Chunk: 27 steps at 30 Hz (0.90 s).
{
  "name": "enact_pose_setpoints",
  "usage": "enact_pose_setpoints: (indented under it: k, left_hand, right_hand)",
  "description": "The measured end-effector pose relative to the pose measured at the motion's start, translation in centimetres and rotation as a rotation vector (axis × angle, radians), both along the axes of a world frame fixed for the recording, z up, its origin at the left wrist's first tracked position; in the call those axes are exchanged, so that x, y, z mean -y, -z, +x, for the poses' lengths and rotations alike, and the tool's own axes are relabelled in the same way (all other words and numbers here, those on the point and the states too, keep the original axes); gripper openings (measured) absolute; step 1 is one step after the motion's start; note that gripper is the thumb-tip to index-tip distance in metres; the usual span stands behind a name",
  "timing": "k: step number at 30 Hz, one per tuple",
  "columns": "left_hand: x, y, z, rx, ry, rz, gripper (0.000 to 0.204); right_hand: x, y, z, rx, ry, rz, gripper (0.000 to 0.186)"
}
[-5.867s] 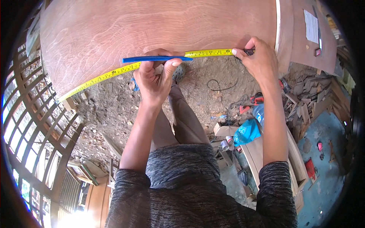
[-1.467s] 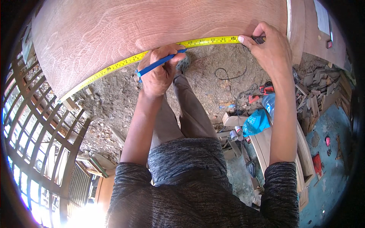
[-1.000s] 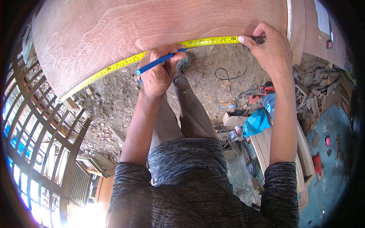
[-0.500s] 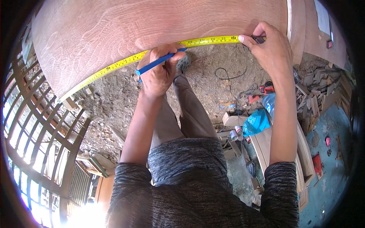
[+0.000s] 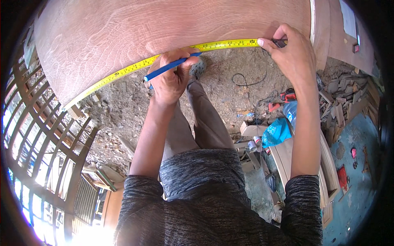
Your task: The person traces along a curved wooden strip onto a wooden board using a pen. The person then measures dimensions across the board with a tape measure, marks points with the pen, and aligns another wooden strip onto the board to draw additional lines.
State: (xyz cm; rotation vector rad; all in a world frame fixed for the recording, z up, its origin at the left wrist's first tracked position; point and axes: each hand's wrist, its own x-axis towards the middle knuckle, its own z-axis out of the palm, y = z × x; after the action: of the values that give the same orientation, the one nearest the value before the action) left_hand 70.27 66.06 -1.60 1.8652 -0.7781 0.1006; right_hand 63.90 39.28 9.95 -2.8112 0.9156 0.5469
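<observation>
Far left, we have a slatted lattice (image 5: 78, 158) bending along the rim, well apart from both hands. Next, the yellow tape measure (image 5: 223, 44): its blade starts at the lower left corner of a big wooden panel (image 5: 164, 24) and follows the near edge, rising rightward. Ground (image 5: 119, 96) lies below that edge, so we read room on the near side of the left forearm.

Left hand (image 5: 169, 80) at the edge, fingers curled tight round a blue pencil (image 5: 166, 69), slanted, right end up beside the blade. A wide gap separates the hands, bridged by the blade; a looped black cord (image 5: 246, 82) lies on the ground below. Right hand (image 5: 296, 55) pinches the tape's right end between thumb and fingers, just left of the panel's pale strip (image 5: 312, 22). Below, near the right forearm, a blue bag (image 5: 276, 132); farther right, a heap of wood scraps (image 5: 342, 100).

Hidden stuff: glare washes out the lower left. Left hand covers part of the blade and of a shoe (image 5: 198, 67); we can't tell whether the pencil touches anything. Right hand covers most of the dark tape case (image 5: 281, 42). Panel's far edge is cut off on top, and a paper sheet (image 5: 348, 18) on the right too.
</observation>
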Motion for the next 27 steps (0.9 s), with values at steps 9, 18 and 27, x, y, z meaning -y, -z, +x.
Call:
enact_pose_setpoints:
  k: [9,18,27]
  left_hand:
    - [0.01,0.17,0.13,0.069,-0.012,0.040,0.028]
    - [0.09,0.19,0.30,0.056,0.012,0.027,0.029]
    - [-0.46,0.07,0.06,0.032,0.041,-0.005,0.029]
  right_hand:
    - [0.13,0.08,-0.03,0.004,-0.013,-0.003,0.045]
    - [-0.01,-0.06,-0.01,-0.016,0.007,0.005,0.045]
    - [-0.34,-0.12,-0.19,-0.007,0.013,0.004,0.046]
